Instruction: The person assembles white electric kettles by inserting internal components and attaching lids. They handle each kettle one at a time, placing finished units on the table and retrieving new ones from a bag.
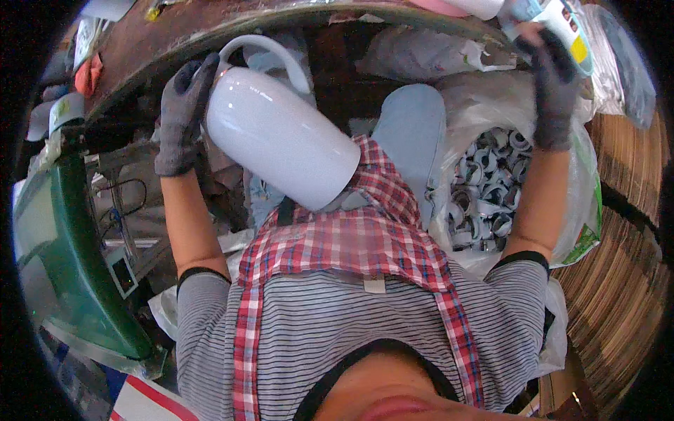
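Note:
My left hand (184, 110), in a dark grey knit glove, grips the rim end of a glossy white jug-shaped housing (284, 137) with a curved handle (271, 50). The housing lies tilted over my lap, its other end against my red checked apron (342, 247). At the upper right is my right hand (553, 89), gloved too and slightly blurred. Its fingertips are at a white and light-blue plastic piece (571, 37) with a yellow patch; whether they hold it I cannot tell.
A clear plastic bag (442, 237) of several small grey-white plastic parts (487, 184) stands right of my knee. Stacked cardboard (616, 294) rises at the far right. A green machine cover (89, 252) stands at left. The worktable's curved edge (337, 13) runs across the top.

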The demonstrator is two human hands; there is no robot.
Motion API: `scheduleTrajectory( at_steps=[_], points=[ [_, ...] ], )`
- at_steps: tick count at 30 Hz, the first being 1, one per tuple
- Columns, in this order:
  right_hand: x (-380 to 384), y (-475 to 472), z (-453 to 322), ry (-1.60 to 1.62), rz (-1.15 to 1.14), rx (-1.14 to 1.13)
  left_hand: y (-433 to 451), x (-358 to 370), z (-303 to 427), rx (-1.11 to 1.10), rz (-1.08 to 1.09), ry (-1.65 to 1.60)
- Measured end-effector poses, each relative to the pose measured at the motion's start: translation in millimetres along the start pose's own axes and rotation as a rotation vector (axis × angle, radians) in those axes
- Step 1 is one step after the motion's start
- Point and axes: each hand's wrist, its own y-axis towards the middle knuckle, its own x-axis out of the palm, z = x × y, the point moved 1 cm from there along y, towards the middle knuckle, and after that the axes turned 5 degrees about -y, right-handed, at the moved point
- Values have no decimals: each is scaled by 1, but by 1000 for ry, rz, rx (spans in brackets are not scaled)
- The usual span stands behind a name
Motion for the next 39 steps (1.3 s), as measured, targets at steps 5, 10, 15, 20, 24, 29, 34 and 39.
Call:
scheduleTrajectory(
  at_steps=[5,10,15,20,24,29,34,39],
  points=[
    [100,-106,-3,464,-544,344,26,-2,-3,45,17,650],
    [143,-148,-19,574,-747,703,45,23,11,69,-110,839],
    [155,-158,-22,502,-758,532,62,31,-4,104,-125,1067],
    [156,-152,-15,442,-835,518,67,36,-7,45,-154,1054],
    [158,-152,-14,407,-868,509,66,33,-14,88,-143,1047],
    [157,-155,-20,417,-838,496,60,35,-2,66,-185,997],
    [164,-166,-11,227,-770,192,54,37,7,-4,-170,979],
    [162,-176,-8,-237,-570,-194,48,40,14,85,-233,983]
  ],
)
